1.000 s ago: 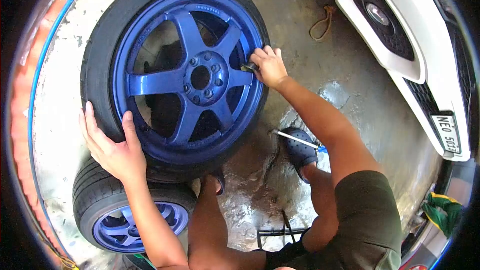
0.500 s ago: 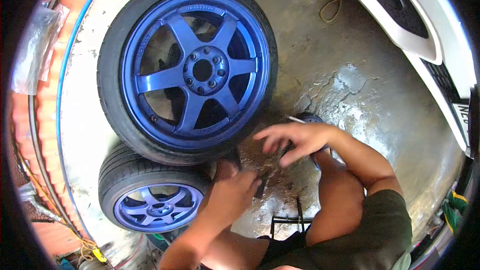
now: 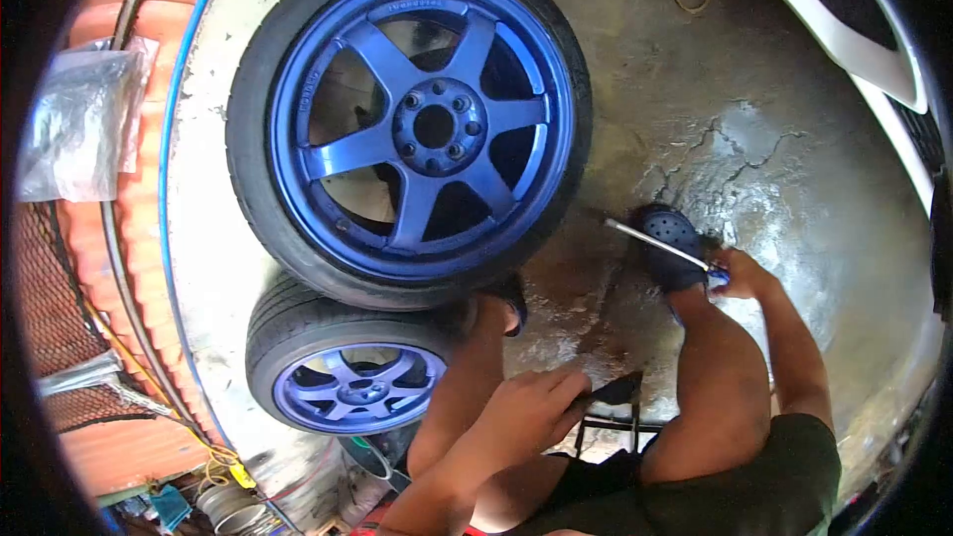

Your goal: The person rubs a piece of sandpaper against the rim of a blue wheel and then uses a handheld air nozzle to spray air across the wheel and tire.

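My right hand (image 3: 743, 275), low beside my right foot, is closed around the blue handle of a long, thin silver rod (image 3: 657, 243). The rod crosses in front of a dark clog (image 3: 671, 233) and points toward the big wheel. Over my lap, my left hand (image 3: 541, 405) has curled fingers on a flat black piece (image 3: 617, 390), whose material is unclear. Ahead of me is a large tyre with a blue six-spoke rim (image 3: 372, 147). Below and behind it sits a second tyre with a similar blue rim (image 3: 362, 387).
The front of a white car (image 3: 844, 25) borders the wet, cracked concrete floor (image 3: 730, 149) on the right. On the left run a blue hose (image 3: 169, 139) and orange corrugated sheeting (image 3: 74, 283), with a plastic bag (image 3: 79, 124) on it. A dark metal frame (image 3: 620, 425) is below me.
My right hand has moved from the middle down to the right and taken hold of the rod by my foot. My left hand has drawn back toward my lap with the black piece. The view shifted.
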Motion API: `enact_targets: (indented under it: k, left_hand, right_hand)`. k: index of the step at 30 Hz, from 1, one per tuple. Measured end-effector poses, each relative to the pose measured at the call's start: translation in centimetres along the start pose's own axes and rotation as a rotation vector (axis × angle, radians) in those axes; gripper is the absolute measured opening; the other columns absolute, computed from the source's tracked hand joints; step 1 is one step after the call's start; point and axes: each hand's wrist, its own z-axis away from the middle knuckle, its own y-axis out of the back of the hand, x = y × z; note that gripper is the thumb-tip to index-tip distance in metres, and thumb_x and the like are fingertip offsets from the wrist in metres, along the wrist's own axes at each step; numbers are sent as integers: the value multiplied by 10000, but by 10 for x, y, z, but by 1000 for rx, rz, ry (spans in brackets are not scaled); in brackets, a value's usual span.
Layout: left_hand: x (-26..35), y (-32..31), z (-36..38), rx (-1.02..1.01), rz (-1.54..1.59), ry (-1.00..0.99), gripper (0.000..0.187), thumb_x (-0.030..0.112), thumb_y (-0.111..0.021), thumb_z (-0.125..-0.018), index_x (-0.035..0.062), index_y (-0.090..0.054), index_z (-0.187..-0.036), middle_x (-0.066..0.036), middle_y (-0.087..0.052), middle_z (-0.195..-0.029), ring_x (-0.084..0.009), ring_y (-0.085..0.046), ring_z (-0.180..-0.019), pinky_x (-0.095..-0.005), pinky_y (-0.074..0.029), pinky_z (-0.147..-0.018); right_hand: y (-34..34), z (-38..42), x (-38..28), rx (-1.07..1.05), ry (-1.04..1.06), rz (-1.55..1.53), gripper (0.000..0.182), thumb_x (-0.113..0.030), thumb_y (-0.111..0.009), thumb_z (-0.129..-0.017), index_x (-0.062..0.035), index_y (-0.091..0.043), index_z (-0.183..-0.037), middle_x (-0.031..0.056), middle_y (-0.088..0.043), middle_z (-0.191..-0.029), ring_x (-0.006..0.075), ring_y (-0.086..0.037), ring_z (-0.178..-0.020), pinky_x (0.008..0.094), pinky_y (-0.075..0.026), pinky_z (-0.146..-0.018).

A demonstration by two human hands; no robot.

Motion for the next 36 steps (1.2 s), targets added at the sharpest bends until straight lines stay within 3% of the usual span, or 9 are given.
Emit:
enact_targets:
  k: [1, 4, 10, 14, 17, 24, 25, 28, 36]
  left_hand:
    - [-5, 1, -1, -3, -75, 9, 245, 215, -764, -941, 122, -642, -1132, -130, -715, -949, -404, -725, -851, -513, -581, -751]
    - [-16, 1, -3, 2, -157, 90, 232, 224, -751, -958, 122, -641, -1135, -131, -709, -945, -411, -721, -849, -517, -580, -749]
    - [-18, -3, -3, 37, -123, 49, 210, 205, -755, -965, 109, -616, -1091, -102, -680, -986, -362, -726, -798, -475, -582, -708]
    - [-9, -2, -6, 14, -141, 46, 209, 195, -753, -966, 110, -613, -1095, -103, -676, -996, -355, -724, -787, -462, -582, -703]
    - [-11, 0, -7, -73, -97, 94, 221, 174, -764, -950, 96, -645, -1118, -136, -712, -1029, -400, -721, -884, -505, -569, -759]
    - [-6, 8, -12, -119, -33, 142, 288, 99, -787, -867, 83, -637, -1113, -134, -703, -1045, -385, -717, -976, -491, -560, -823]
    - [-4, 7, -11, -124, -41, 136, 294, 99, -787, -866, 83, -635, -1117, -134, -702, -1057, -386, -717, -979, -493, -560, -827]
    - [0, 4, -12, -157, -65, 114, 324, 100, -793, -859, 89, -627, -1138, -128, -697, -1097, -391, -716, -979, -498, -563, -832]
    - [1, 1, -8, -154, -70, 74, 364, 119, -804, -851, 100, -617, -1163, -115, -694, -1139, -399, -712, -983, -500, -564, -846]
  right_hand:
    - [3, 1, 10, -51, 88, -9, 724, -253, -980, -649, -79, -735, -1308, 193, -785, -1130, 331, -739, -1095, 438, -568, -998]
    - [12, 23, -8, -126, 8, -12, 596, -200, -914, -755, -88, -720, -1307, 160, -780, -1077, 260, -727, -1039, 407, -560, -953]
    - [-45, 31, 23, -27, -160, -440, 443, -180, -756, -971, -85, -597, -1373, 134, -707, -1140, 253, -667, -1096, 369, -500, -1016]
    - [4, 49, -90, 257, -6, -400, 462, -89, -747, -971, -69, -572, -1398, 132, -683, -1206, 271, -644, -1130, 387, -486, -1039]
    - [31, 45, -132, 329, 350, -405, 481, -49, -739, -971, -61, -552, -1415, 169, -685, -1234, 305, -657, -1157, 414, -491, -1054]
    - [47, 11, -158, 229, 110, -272, 409, -127, -649, -1060, -107, -494, -1438, 231, -695, -1096, 439, -712, -1040, 517, -541, -885]
    - [39, 0, -157, 381, 279, -210, 397, -172, -635, -1073, -118, -470, -1431, 246, -707, -1039, 487, -710, -994, 555, -539, -845]
    - [50, -13, -174, 367, 207, -188, 380, -180, -626, -1074, -115, -471, -1416, 263, -711, -1052, 524, -693, -1007, 577, -532, -849]
    - [72, -53, -201, 451, 292, -209, 386, -179, -647, -1053, -98, -483, -1392, 280, -713, -930, 524, -707, -936, 603, -523, -807]
